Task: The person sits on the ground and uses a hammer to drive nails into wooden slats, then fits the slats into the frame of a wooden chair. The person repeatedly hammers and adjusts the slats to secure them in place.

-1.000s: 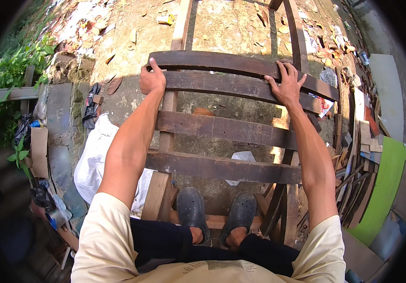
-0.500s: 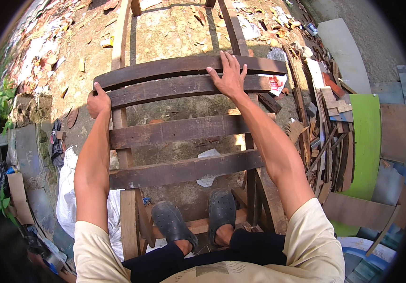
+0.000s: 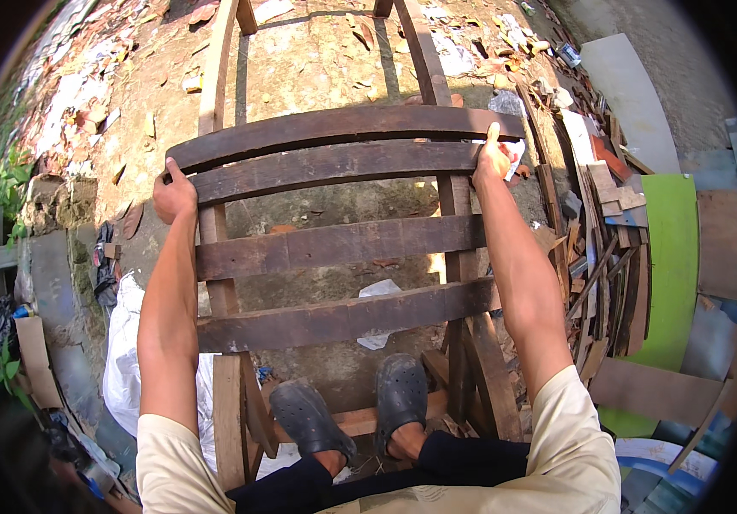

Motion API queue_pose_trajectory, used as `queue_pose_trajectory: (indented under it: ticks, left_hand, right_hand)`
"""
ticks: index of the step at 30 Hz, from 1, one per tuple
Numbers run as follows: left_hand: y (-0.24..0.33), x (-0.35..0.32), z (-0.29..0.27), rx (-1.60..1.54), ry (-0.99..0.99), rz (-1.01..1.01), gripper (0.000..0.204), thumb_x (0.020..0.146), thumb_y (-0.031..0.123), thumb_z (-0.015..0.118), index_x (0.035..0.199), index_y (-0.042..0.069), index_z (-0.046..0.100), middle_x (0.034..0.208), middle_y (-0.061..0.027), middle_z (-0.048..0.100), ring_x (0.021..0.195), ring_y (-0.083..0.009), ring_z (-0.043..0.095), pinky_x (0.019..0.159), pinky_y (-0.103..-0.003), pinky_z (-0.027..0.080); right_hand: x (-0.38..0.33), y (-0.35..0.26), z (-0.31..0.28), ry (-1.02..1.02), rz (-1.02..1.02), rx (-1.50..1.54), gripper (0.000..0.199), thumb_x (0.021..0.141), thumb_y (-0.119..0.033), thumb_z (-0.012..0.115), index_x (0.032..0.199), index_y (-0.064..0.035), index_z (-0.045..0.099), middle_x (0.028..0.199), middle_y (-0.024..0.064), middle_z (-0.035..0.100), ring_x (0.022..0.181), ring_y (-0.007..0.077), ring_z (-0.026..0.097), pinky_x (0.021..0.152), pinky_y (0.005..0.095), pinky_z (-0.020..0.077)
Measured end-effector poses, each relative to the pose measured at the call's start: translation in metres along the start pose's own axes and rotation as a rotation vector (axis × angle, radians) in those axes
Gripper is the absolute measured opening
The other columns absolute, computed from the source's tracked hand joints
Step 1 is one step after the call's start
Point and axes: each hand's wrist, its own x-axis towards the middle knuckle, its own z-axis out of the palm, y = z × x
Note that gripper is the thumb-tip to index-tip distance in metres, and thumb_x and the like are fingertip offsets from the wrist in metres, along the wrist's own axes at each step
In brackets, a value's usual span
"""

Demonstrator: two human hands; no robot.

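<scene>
- we find the upper slat (image 3: pixel 343 125) at 12 o'clock, across the rails (image 3: pixel 217 81);
- our left hand (image 3: pixel 176 195), at 10 o'clock, curls partly closed around its left end;
- our right hand (image 3: pixel 492 159), at 2 o'clock, lays its thumb on it; we cannot tell how its hidden fingers close;
- uneven pushing could skew the slat; the narrow gap above the second slat (image 3: pixel 334 166) could pinch us

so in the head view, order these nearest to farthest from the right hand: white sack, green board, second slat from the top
1. Second slat from the top: right end at the right hand
2. Green board: off to the right, beyond the scrap wood
3. White sack: on the left, partly behind the left forearm
</scene>
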Motion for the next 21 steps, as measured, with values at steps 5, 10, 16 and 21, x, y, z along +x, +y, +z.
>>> queue_pose_trajectory:
  ticks: [5,10,16,21]
  left_hand:
    - [0.003,-0.002,0.003,-0.012,0.024,-0.004,0.067,0.092,0.069,0.049,0.113,0.012,0.076,0.109,-0.0186,0.074,0.104,-0.0404,0.068,0.091,-0.051,0.051]
    - [-0.006,0.003,-0.001,0.003,0.037,-0.013,0.065,0.093,0.068,0.049,0.115,0.013,0.076,0.108,-0.0196,0.074,0.104,-0.0405,0.068,0.091,-0.051,0.052]
    - [0.005,-0.005,0.008,-0.021,0.027,-0.01,0.064,0.094,0.066,0.047,0.117,0.014,0.076,0.108,-0.0209,0.073,0.104,-0.0424,0.068,0.092,-0.051,0.052]
    - [-0.009,0.006,0.01,0.008,0.04,-0.003,0.065,0.095,0.064,0.045,0.119,0.01,0.075,0.11,-0.0228,0.072,0.105,-0.0437,0.067,0.092,-0.052,0.052]
  right_hand:
    - [0.02,0.023,0.0,-0.061,-0.307,0.207,0.053,0.081,-0.058,0.079,0.075,-0.0087,0.061,0.085,0.0015,0.063,0.081,0.0177,0.058,0.079,0.0342,0.0475]
    - [0.019,0.005,-0.004,-0.418,0.099,0.59,0.029,0.084,-0.036,0.077,0.077,-0.0107,0.067,0.078,0.0009,0.066,0.063,0.0127,0.056,0.06,0.0304,0.0477]
    - [0.041,0.012,-0.007,-0.137,-0.12,0.376,0.042,0.083,-0.047,0.083,0.074,-0.0127,0.061,0.075,0.0012,0.062,0.064,0.0147,0.055,0.062,0.0305,0.0503]
    - [0.014,0.009,0.001,-0.169,-0.072,0.616,0.043,0.079,-0.041,0.088,0.08,-0.0122,0.055,0.081,0.0009,0.06,0.077,0.017,0.057,0.08,0.0339,0.0504]
